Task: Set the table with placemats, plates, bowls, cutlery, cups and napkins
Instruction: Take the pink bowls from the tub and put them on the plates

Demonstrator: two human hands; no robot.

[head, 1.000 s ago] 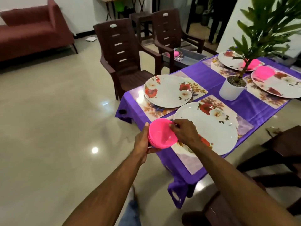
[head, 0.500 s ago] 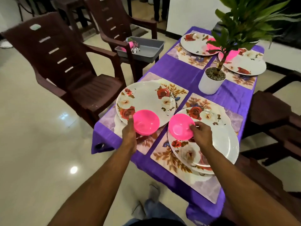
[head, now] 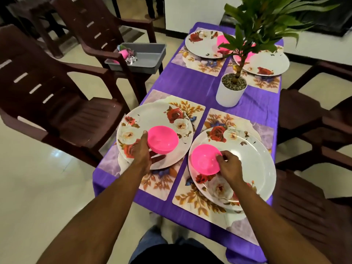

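From the head view, the person is standing at the near end of the table (head: 190, 79), which is wearing a purple cloth, and is placing two pink bowls at once. The left hand (head: 142, 151) is gripping the left bowl (head: 163, 140) at its near rim, thumb on the edge and fingers curled beneath, over the near left plate (head: 152, 119). The right hand (head: 229, 165) is pinching the rim of the right bowl (head: 204, 159) between thumb and fingertips, over the near right plate (head: 253, 161). Whether either bowl is fully resting on its plate cannot be told. Each plate is lying on a floral placemat (head: 194, 201). At the far end, two more plates are already carrying pink bowls, partly hidden behind a potted plant (head: 231, 90). A grey tray (head: 150, 56) is sitting on a chair (head: 106, 31) beside the table, holding more items. The bowl step seems to be nearly finishing; next the hands would need to let go cleanly, leaving each bowl centred, then reach to the tray for cutlery, cups and napkins.
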